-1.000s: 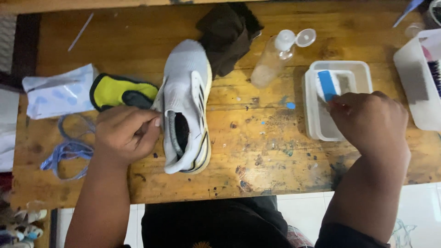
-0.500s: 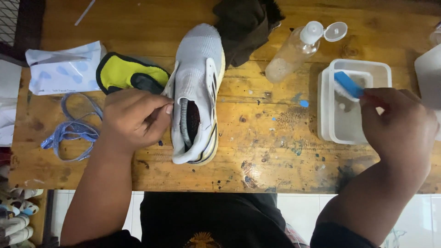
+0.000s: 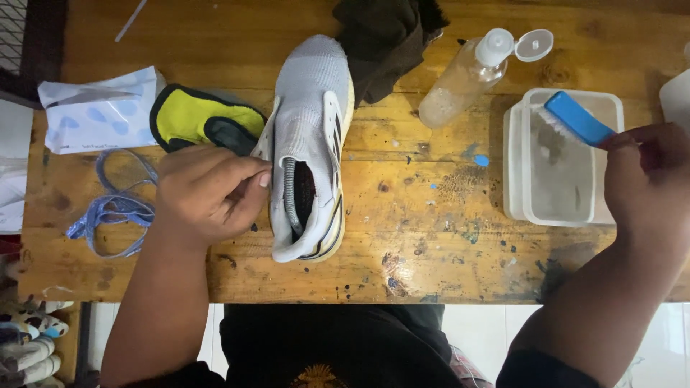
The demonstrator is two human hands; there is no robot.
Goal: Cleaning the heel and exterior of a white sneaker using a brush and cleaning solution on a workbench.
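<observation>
Left hand (image 3: 208, 194) fingers pinch the collar of the grey shoe (image 3: 309, 144), lying at desk (image 3: 431, 237) centre. Right hand (image 3: 647, 179) fingers clasp the blue brush (image 3: 575, 118) over the white tub (image 3: 560, 169) at 3 o'clock. Risk: a loaded brush may drip across the desk; the uncapped bottle (image 3: 467, 75) at 1 o'clock could leak if knocked.

Grey knit sneaker (image 3: 310, 115), dark stripes, in front of me. Insole (image 3: 201, 118) yellow, edged black. Brush (image 3: 578, 118) blue, in my right hand (image 3: 647, 179). Laces (image 3: 108, 212) blue. Cloth (image 3: 384, 36) dark brown. Tub (image 3: 568, 215) translucent white.
</observation>
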